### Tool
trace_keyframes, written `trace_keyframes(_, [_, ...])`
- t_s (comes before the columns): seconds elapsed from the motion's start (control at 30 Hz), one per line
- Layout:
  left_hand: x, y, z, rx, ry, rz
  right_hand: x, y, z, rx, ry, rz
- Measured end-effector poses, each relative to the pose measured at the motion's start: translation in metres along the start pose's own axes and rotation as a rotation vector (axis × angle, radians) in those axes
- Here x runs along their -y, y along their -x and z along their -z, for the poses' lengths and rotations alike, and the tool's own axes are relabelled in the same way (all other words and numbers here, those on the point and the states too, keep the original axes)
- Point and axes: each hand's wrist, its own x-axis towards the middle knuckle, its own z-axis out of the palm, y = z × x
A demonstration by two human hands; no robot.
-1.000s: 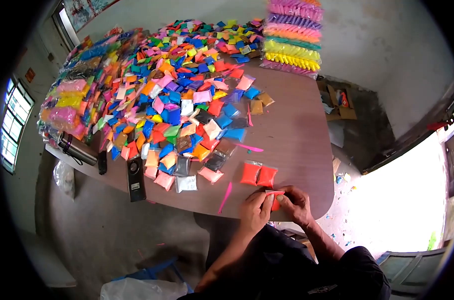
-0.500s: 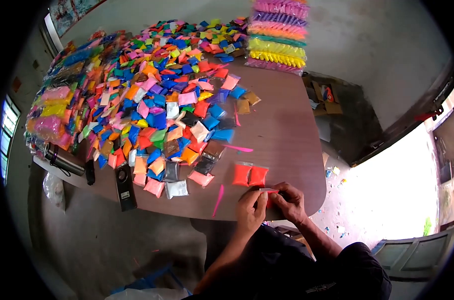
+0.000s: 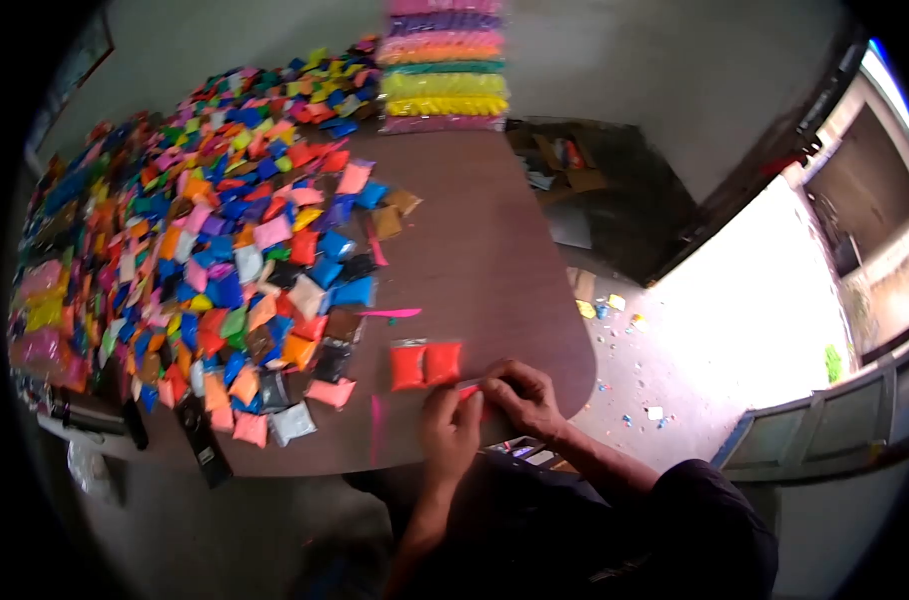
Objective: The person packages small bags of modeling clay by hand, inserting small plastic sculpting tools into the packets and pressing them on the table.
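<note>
Close to the table's front edge, my left hand (image 3: pixel 451 432) and my right hand (image 3: pixel 525 400) meet around a small red packet (image 3: pixel 471 392). Both hands pinch it along its upper edge, and most of the packet is hidden behind the fingers. Just beyond them, two clear bags filled with red (image 3: pixel 408 366) lie flat side by side on the brown table (image 3: pixel 495 270). To the left of my hands is a thin pink plastic tool (image 3: pixel 378 428), and farther back lies a similar pink strip (image 3: pixel 391 313).
A big heap of small colourful packets (image 3: pixel 265 235) covers the table's left side. Stacked bags in coloured layers (image 3: pixel 443 75) stand at the far edge. A black device (image 3: pixel 203 440) lies at the front left. An open cardboard box (image 3: pixel 570 165) sits beyond the table, beside a bright doorway.
The view has swung to the right, so the table and heap appear farther left. My hands keep their pinch on the red packet, with little visible change in grip.
</note>
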Motion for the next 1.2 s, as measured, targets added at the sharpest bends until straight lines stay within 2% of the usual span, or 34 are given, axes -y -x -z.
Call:
trace_keyframes(0.03, [0.002, 0.000, -0.002, -0.017, 0.000, -0.030, 0.010, 0.003, -0.004, -0.059, 0.021, -0.149])
trace_keyframes(0.1, [0.008, -0.002, -0.008, -0.057, 0.092, -0.037, 0.022, -0.001, -0.011, -0.063, -0.046, -0.118])
trace_keyframes(0.17, [0.003, -0.001, -0.006, -0.048, 0.079, 0.061, 0.013, 0.001, 0.002, 0.100, 0.157, -0.061])
trace_keyframes(0.23, [0.005, 0.000, -0.007, -0.017, 0.163, 0.089, 0.010, 0.001, 0.003, 0.074, 0.086, -0.090])
trace_keyframes(0.3, [0.005, 0.000, -0.009, -0.025, 0.155, 0.047, 0.006, 0.000, 0.005, 0.056, 0.103, 0.031])
trace_keyframes(0.33, [0.002, 0.002, -0.004, 0.061, 0.299, 0.226, 0.006, 0.001, 0.006, 0.038, 0.066, -0.012])
trace_keyframes(0.43, [-0.007, -0.003, -0.005, 0.109, 0.193, 0.105, 0.003, 0.002, 0.007, -0.023, -0.019, -0.055])
trace_keyframes(0.53, [0.005, 0.002, -0.004, 0.104, 0.098, 0.158, -0.005, 0.003, -0.006, -0.112, 0.072, -0.025])
trace_keyframes(0.57, [0.010, 0.003, -0.003, 0.091, 0.110, 0.171, -0.008, 0.005, -0.009, -0.137, 0.094, -0.137])
trace_keyframes(0.6, [0.008, 0.003, 0.001, 0.099, 0.066, 0.171, -0.007, 0.004, -0.011, -0.138, 0.144, -0.044])
trace_keyframes(0.73, [0.004, 0.002, -0.003, 0.003, 0.036, 0.063, 0.010, 0.002, -0.010, -0.067, 0.060, -0.194])
trace_keyframes(0.77, [0.006, 0.003, -0.005, 0.002, 0.033, 0.067, 0.007, 0.003, -0.009, -0.068, 0.017, -0.124])
trace_keyframes(0.83, [0.001, -0.002, -0.007, -0.054, 0.053, 0.025, -0.006, 0.004, 0.001, -0.066, 0.006, -0.149])
trace_keyframes(0.9, [-0.002, -0.003, -0.006, 0.026, 0.060, 0.041, -0.004, 0.003, 0.003, -0.090, 0.063, -0.098])
trace_keyframes(1.07, [-0.015, -0.009, -0.003, 0.073, 0.092, 0.055, 0.004, -0.002, -0.003, -0.115, -0.102, -0.105])
trace_keyframes(1.2, [-0.005, -0.006, -0.001, 0.047, 0.080, 0.039, -0.003, -0.001, 0.000, -0.073, -0.023, -0.090])
